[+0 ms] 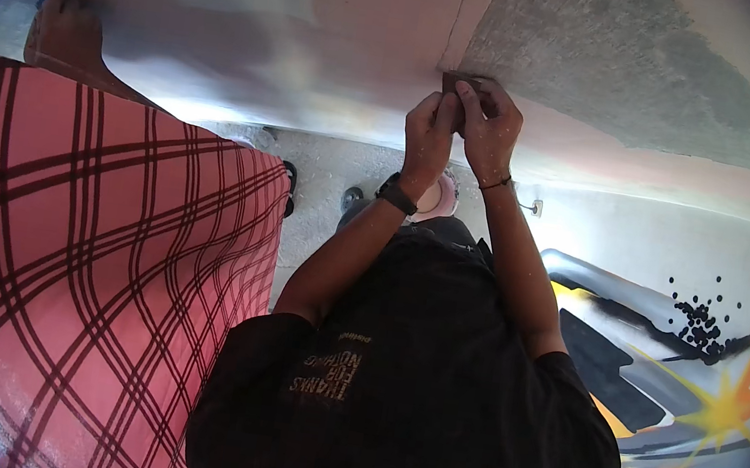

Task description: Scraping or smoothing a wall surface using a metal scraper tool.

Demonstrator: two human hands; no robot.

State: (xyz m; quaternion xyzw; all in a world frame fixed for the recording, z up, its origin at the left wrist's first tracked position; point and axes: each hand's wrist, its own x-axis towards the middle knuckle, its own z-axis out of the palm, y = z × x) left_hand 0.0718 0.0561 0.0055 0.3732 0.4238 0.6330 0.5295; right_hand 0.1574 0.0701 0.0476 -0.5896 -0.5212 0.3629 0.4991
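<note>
Both my hands meet at the wall (372, 42), near the lower end of a crack beside a rough grey patch (581, 69). A small dark brown piece, perhaps sandpaper, is between them. My right hand (492, 125) pinches the dark piece (457, 83) with the thumb over its face. My left hand (428, 134) has its fingers closed around the lower part of the same piece; its far side is hidden. Pale specks dot both hands. Below my wrists, partly hidden, stands a round container (433, 199) with pale contents and a pink-smeared rim.
A co-worker's hand (65, 26) touches the wall at the far left. Pink plaid cloth or sheeting (100, 219) spans the left side. A plug in a socket (537, 207) sits low on the wall to the right, above a painted mural (714, 406). Dark footwear (290, 191) lies on the floor.
</note>
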